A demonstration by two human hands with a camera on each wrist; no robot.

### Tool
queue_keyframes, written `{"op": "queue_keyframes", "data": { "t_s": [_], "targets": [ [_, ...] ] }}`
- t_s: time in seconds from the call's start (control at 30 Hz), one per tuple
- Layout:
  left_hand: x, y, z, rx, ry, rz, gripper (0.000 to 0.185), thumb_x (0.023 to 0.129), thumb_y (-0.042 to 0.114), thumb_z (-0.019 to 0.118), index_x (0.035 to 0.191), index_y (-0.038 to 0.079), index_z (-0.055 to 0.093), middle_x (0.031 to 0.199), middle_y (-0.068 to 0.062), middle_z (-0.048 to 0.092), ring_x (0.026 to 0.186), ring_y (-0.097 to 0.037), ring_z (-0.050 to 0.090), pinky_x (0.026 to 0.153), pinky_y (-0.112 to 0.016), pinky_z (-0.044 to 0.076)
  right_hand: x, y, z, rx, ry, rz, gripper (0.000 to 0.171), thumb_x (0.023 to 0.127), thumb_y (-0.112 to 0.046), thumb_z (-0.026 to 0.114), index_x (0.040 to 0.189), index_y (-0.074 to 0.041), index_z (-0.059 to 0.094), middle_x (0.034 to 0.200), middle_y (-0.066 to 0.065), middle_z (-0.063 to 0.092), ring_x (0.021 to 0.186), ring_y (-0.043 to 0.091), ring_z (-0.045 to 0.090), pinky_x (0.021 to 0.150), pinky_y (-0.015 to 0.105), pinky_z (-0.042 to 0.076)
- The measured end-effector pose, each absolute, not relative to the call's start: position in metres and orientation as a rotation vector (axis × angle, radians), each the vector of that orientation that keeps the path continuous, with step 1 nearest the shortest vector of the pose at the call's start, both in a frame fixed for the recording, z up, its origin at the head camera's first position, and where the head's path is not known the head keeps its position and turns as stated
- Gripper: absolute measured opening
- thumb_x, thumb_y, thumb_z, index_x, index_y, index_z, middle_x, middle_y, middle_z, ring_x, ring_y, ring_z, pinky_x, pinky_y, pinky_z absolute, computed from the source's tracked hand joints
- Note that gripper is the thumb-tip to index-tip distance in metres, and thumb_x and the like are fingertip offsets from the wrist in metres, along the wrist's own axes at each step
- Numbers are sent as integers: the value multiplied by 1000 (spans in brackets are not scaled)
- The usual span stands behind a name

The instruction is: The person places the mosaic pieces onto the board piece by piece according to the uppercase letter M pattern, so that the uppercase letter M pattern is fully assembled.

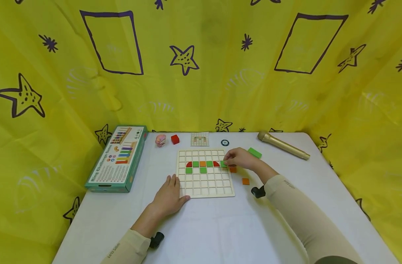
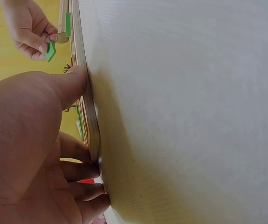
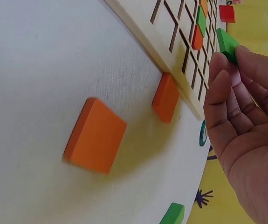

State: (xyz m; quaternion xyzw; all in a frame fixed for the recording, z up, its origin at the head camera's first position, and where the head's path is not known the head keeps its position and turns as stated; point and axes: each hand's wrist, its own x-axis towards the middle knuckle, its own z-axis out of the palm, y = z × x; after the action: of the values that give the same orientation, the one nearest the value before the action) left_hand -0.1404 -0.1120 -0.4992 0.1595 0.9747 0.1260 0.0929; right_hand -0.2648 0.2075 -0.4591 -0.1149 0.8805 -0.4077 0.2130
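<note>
A pale wooden grid board (image 1: 207, 187) lies on the table, with red, green and orange tiles in some of its squares. My left hand (image 1: 168, 196) rests at the board's near left corner, fingers along the left side and thumb by the front edge. Between thumb and fingertips, my right hand (image 1: 239, 158) pinches a green tile (image 3: 227, 45), held above the board's right edge. One orange tile (image 3: 166, 98) lies close against that edge, beneath the right hand. Another orange tile (image 3: 95, 135) lies farther out on the cloth.
Beyond the right hand sits a green piece (image 1: 255, 152), near a gold microphone (image 1: 283, 145). Behind the board are a pattern card (image 1: 199, 139), a round dark token (image 1: 225, 142), a red block (image 1: 175, 139) and a pink object (image 1: 160, 140). A game box (image 1: 116, 157) stands left.
</note>
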Motion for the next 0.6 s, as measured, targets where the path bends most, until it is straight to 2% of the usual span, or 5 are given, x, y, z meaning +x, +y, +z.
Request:
{"op": "queue_keyframes", "data": {
  "t_s": [0.23,0.6],
  "targets": [
    [-140,-112,-498,474,2894,384,88,96,49,64,147,-17,34,155,-33,30,146,-49,25,117,-50,28,-268,196,-465,-293,2396,-1176,14,94,-16,73,100,-4,70,90,7,69,80,20,63,75,32,55],
    [-140,-112,-497,484,2898,365,88,97,49,63,147,-17,34,155,-34,31,145,-49,25,117,-50,27,-267,185,-474,-320,2440,-1125,14,93,-19,74,96,-6,71,84,4,68,75,17,59,70,29,50]
  ]
}}
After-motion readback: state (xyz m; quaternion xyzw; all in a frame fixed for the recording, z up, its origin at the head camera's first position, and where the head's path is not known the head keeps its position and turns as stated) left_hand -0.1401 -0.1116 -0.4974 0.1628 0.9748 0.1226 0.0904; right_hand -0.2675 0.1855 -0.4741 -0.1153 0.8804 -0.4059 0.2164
